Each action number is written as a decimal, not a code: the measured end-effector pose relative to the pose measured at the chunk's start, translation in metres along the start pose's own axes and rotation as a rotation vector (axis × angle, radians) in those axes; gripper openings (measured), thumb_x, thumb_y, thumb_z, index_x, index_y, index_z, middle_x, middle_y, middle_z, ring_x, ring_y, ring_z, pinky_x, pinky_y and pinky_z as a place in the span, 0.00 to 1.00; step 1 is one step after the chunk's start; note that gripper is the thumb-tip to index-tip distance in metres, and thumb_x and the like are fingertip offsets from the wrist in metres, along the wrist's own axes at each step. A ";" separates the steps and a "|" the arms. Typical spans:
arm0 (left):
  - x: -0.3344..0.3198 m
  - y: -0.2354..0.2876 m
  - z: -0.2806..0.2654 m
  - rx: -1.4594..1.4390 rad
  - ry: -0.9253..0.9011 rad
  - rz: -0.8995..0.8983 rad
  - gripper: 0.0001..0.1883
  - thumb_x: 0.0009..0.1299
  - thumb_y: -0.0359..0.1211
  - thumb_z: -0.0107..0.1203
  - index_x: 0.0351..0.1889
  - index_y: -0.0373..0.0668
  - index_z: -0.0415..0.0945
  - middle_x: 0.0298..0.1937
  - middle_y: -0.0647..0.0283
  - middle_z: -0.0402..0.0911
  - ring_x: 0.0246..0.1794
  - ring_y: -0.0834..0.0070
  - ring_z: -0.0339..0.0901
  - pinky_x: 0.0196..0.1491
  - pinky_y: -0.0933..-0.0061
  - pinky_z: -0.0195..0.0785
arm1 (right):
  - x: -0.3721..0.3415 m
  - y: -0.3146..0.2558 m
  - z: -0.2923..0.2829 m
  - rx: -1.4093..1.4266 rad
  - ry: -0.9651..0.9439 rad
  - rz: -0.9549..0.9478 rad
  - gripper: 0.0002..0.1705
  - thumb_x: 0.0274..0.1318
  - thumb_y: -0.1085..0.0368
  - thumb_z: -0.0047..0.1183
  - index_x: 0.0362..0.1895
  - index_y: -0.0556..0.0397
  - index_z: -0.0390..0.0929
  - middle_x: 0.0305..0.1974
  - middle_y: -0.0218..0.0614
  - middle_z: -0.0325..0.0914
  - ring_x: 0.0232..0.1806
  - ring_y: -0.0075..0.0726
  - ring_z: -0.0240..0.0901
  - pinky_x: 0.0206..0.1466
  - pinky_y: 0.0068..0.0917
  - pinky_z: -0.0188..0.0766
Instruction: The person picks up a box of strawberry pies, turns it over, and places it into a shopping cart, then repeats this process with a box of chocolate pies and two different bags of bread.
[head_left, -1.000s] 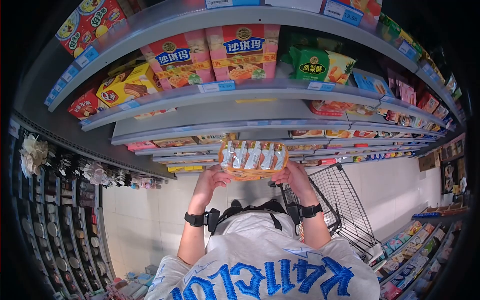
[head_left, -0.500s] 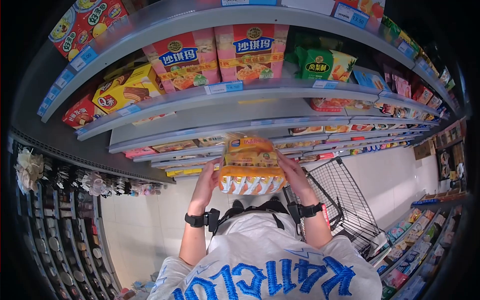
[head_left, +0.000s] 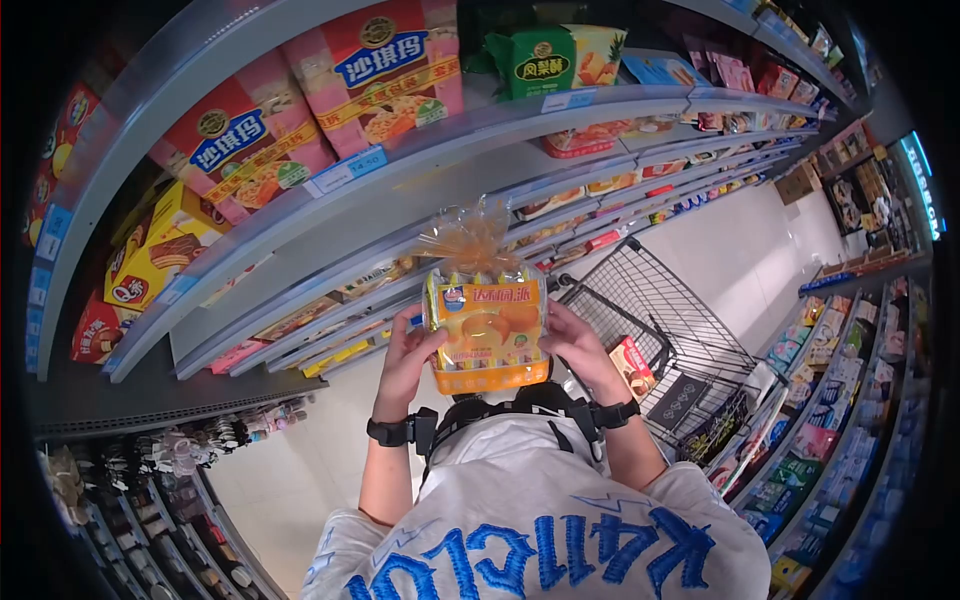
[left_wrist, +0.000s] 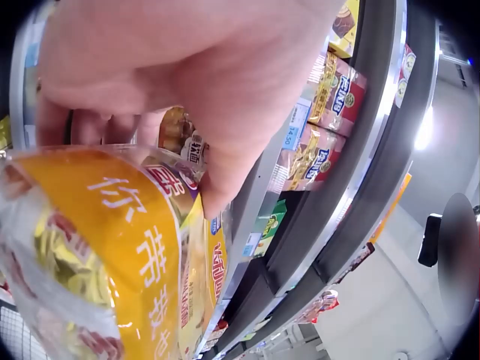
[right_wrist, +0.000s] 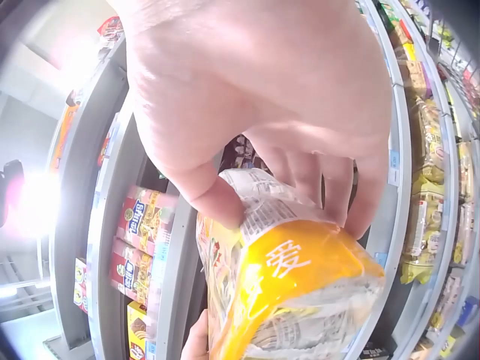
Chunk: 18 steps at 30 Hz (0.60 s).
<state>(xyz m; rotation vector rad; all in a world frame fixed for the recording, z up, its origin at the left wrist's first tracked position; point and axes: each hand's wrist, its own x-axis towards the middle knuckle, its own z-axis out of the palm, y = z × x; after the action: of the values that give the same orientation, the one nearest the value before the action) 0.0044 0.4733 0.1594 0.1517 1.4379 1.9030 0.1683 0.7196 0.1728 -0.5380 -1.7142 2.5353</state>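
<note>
Progress: the orange pack (head_left: 488, 335) is held in the air in front of the body, between both hands and clear of the shelf (head_left: 350, 225); taking hold is judged complete. Its printed front is turned up toward the head camera, and its gathered plastic top (head_left: 478, 237) is pointed toward the shelves. No tear is noted on the visible faces, so the wrapping is judged unopened. The pack is not set down anywhere; release is judged to be outstanding. The cart (head_left: 680, 400) is parked just beyond the right forearm, and a red box (head_left: 632, 366) is seen within its outline; whether the box is supported by the basket floor cannot be told.

Hands: the pack is gripped at its left side by the left hand (head_left: 402, 358) and at its right side by the right hand (head_left: 583, 352). In each wrist view the thumb is seen pressed near the edge of the front face, with the fingers bent around the opposite side. Neither hand is free. Both are parted only by the thickness of the pack. Grip force cannot be determined; the pack's side is partly covered by the fingers.
</note>
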 end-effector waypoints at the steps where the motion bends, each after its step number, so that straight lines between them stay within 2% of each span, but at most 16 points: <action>1: 0.003 -0.001 0.004 0.031 -0.020 0.005 0.26 0.71 0.30 0.60 0.64 0.47 0.61 0.35 0.69 0.80 0.34 0.87 0.73 0.34 0.82 0.61 | -0.004 0.004 -0.005 0.004 0.016 -0.001 0.45 0.56 0.75 0.54 0.76 0.63 0.48 0.61 0.42 0.71 0.61 0.32 0.69 0.64 0.28 0.64; 6: 0.017 -0.009 0.033 0.093 -0.069 -0.025 0.28 0.69 0.30 0.62 0.65 0.47 0.62 0.35 0.69 0.80 0.35 0.86 0.74 0.35 0.82 0.61 | -0.019 0.001 -0.022 -0.038 0.076 -0.046 0.41 0.59 0.70 0.58 0.73 0.64 0.54 0.61 0.42 0.72 0.60 0.32 0.70 0.63 0.28 0.66; 8: 0.025 -0.023 0.044 0.125 -0.084 -0.048 0.27 0.70 0.31 0.60 0.66 0.51 0.63 0.40 0.70 0.83 0.35 0.87 0.74 0.34 0.83 0.60 | -0.025 0.003 -0.040 -0.038 0.111 -0.073 0.40 0.59 0.69 0.59 0.72 0.65 0.55 0.60 0.42 0.72 0.59 0.31 0.71 0.62 0.27 0.67; 10: 0.030 -0.026 0.069 0.149 -0.112 -0.075 0.27 0.70 0.32 0.60 0.66 0.50 0.63 0.41 0.70 0.83 0.35 0.87 0.75 0.34 0.83 0.60 | -0.035 0.002 -0.057 -0.029 0.156 -0.095 0.38 0.60 0.68 0.59 0.71 0.65 0.57 0.60 0.41 0.73 0.58 0.31 0.72 0.61 0.27 0.68; 12: 0.035 -0.031 0.096 0.177 -0.136 -0.101 0.28 0.70 0.32 0.60 0.67 0.50 0.63 0.41 0.70 0.83 0.36 0.87 0.75 0.34 0.83 0.60 | -0.046 -0.003 -0.075 -0.009 0.253 -0.036 0.37 0.60 0.67 0.59 0.70 0.66 0.58 0.57 0.40 0.75 0.55 0.29 0.74 0.58 0.26 0.70; 14: 0.039 -0.039 0.125 0.113 -0.190 -0.121 0.29 0.71 0.31 0.60 0.68 0.48 0.62 0.45 0.68 0.82 0.39 0.85 0.76 0.37 0.82 0.63 | -0.055 -0.003 -0.099 0.027 0.286 -0.045 0.37 0.60 0.67 0.60 0.70 0.67 0.58 0.55 0.40 0.76 0.54 0.29 0.75 0.58 0.26 0.71; 17: 0.051 -0.065 0.156 0.172 -0.204 -0.162 0.30 0.69 0.32 0.62 0.67 0.48 0.61 0.43 0.69 0.81 0.38 0.86 0.74 0.35 0.84 0.61 | -0.069 0.002 -0.137 0.103 0.329 -0.041 0.37 0.61 0.64 0.61 0.69 0.67 0.60 0.51 0.40 0.79 0.51 0.27 0.76 0.55 0.25 0.72; 18: 0.055 -0.072 0.164 0.220 -0.212 -0.200 0.31 0.70 0.33 0.62 0.69 0.47 0.61 0.45 0.67 0.81 0.40 0.85 0.76 0.38 0.84 0.63 | -0.075 0.003 -0.150 0.129 0.347 -0.026 0.37 0.60 0.63 0.61 0.68 0.67 0.60 0.49 0.40 0.80 0.50 0.27 0.77 0.53 0.24 0.73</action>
<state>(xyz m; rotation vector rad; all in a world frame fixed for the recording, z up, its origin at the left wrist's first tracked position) 0.0806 0.6436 0.1389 0.2932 1.4551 1.5185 0.2843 0.8361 0.1396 -0.8778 -1.4176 2.3399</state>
